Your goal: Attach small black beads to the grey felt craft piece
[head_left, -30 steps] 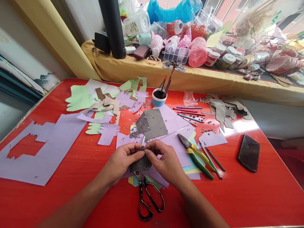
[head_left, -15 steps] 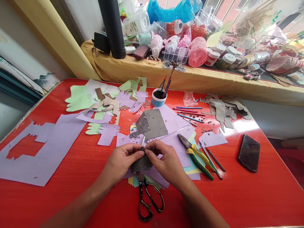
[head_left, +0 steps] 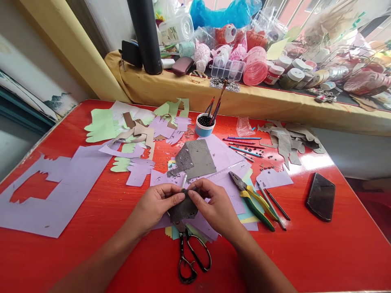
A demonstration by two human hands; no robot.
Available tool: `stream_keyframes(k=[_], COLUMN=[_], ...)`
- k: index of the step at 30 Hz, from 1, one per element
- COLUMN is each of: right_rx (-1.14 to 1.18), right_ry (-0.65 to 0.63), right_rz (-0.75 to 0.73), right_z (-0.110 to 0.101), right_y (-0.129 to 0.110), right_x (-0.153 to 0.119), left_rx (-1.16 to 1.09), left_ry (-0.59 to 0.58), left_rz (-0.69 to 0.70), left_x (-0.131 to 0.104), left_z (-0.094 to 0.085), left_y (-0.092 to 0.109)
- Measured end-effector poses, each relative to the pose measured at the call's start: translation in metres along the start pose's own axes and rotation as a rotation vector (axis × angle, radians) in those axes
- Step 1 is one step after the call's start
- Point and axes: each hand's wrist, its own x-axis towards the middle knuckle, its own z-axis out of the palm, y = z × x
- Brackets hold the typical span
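Observation:
A small dark grey piece of leather-like sheet (head_left: pixel 182 211) is pinched along its top edge by both hands. My left hand (head_left: pixel 159 203) grips it from the left with thumb and fingers closed. From the right, my right hand (head_left: pixel 214 201) does the same, its fingertips almost meeting the left ones. A small dark hole or eyelet shows near the piece's lower right corner. Black-handled scissors (head_left: pixel 191 254) lie just below, their blades partly hidden under the piece. Beyond the hands rest larger grey sheet pieces (head_left: pixel 201 156) and a white stick (head_left: pixel 184 180).
Pliers (head_left: pixel 252 199) with green-yellow handles lie right of the hands, beside thin rods and a phone (head_left: pixel 320 196). Purple paper (head_left: pixel 88 175) and cut scraps cover the left. A small tub (head_left: pixel 204 129) with brushes stands behind. Jars and bottles crowd the ledge (head_left: pixel 171 89).
The right fingertips have shifted very slightly on the piece. Both hands keep their pinch, and the rest stays where it was.

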Motion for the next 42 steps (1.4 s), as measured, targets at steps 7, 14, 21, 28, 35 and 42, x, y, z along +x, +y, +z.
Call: stream_keyframes(k=[7, 14, 21, 28, 35, 42], right_rx=[0.010, 0.031, -0.017, -0.082, -0.078, -0.052], right_ry=[-0.018, -0.046, -0.008, -0.001, 0.001, 0.006], right_rz=[0.006, 0.001, 0.019, 0.025, 0.020, 0.023], right_z=[0.000, -0.001, -0.001, 0.001, 0.001, 0.002], right_y=[0.000, -0.002, -0.001, 0.003, 0.003, 0.000], right_x=[0.001, 0.001, 0.001, 0.002, 0.003, 0.002], left_rx=[0.061, 0.071, 0.075, 0.270, 0.227, 0.157], left_ry=[0.050, 0.091, 0.065, 0.224, 0.167, 0.139], left_rz=[0.044, 0.082, 0.078, 0.123, 0.098, 0.091], left_x=[-0.002, -0.003, -0.006, -0.010, -0.009, -0.010], left_z=[0.003, 0.007, 0.009, 0.013, 0.012, 0.013], left_y=[0.003, 0.007, 0.007, 0.000, 0.000, -0.001])
